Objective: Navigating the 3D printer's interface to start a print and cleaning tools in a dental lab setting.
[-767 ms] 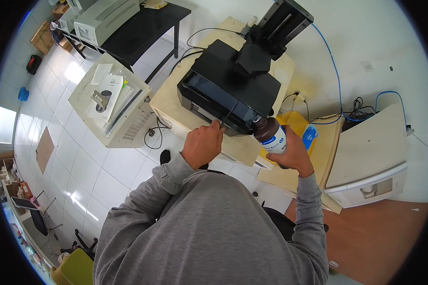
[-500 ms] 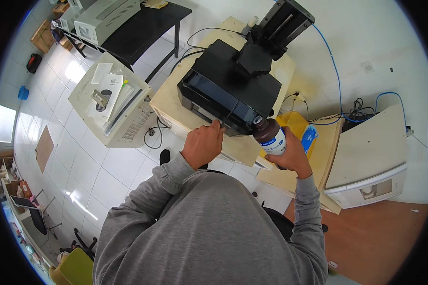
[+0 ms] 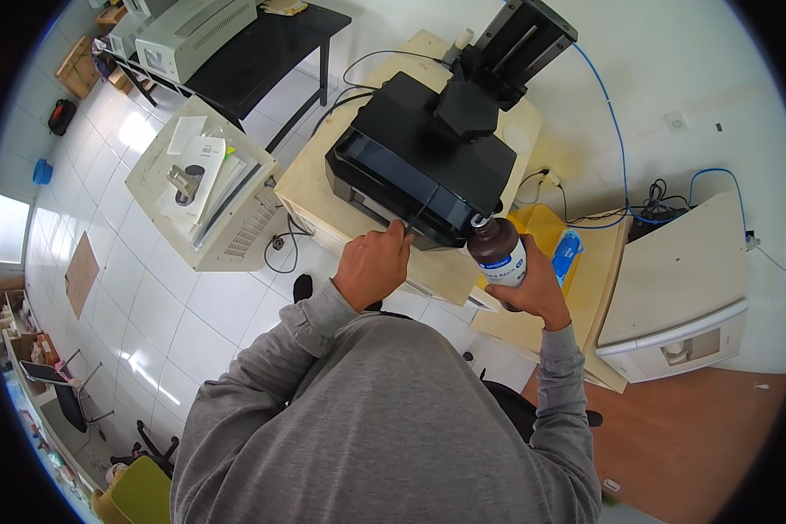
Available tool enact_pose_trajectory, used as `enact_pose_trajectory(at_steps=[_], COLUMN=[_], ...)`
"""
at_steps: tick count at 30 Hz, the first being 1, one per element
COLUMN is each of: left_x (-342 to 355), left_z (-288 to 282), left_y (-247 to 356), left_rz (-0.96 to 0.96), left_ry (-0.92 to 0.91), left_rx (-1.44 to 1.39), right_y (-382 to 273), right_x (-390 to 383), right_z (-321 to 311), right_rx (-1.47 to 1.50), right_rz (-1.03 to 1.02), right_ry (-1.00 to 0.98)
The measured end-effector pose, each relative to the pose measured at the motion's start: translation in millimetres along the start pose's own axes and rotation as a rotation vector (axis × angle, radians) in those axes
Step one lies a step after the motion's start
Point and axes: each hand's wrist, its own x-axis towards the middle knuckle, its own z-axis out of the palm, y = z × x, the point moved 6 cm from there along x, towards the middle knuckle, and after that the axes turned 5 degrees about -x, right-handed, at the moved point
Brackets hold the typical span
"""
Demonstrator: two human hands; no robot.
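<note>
In my right hand (image 3: 540, 284) is a brown resin bottle (image 3: 498, 244) with a white and blue label; my fingers wrap round its body. The bottle is tilted, its neck toward the front right corner of a black resin 3D printer (image 3: 428, 162). My left hand (image 3: 372, 266) is closed at the printer's front edge, fingertips pinched together. A thin dark line runs from near those fingertips across the printer's front; I cannot make out whether it is a held tool. The printer's upright column (image 3: 526, 48) rises at the back.
The printer stands on a cream cabinet (image 3: 301, 188). To its right are a yellow tray (image 3: 541, 223) with a blue packet (image 3: 568, 253) and a white appliance (image 3: 672, 279). Left stands a pale machine (image 3: 162, 188) with papers on top. Cables (image 3: 290, 236) hang between them.
The resin bottle and my right hand have shifted very slightly, with the neck a little further right. My left hand stays in place.
</note>
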Motion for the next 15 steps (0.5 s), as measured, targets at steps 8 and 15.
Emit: enact_pose_trajectory(at_steps=[8,15], left_x=[0.1,2.2], left_z=[-0.7,-5.8], left_y=[1.2,7.3], left_rz=[0.0,-0.001], left_ry=[0.001,0.002], left_rx=[-0.006,0.023], right_y=[2.3,2.5], right_x=[-2.7,-1.4], right_z=[7.2,10.7], right_rx=[0.157,0.317], right_rz=[0.007,-0.011], right_ry=[0.038,0.124])
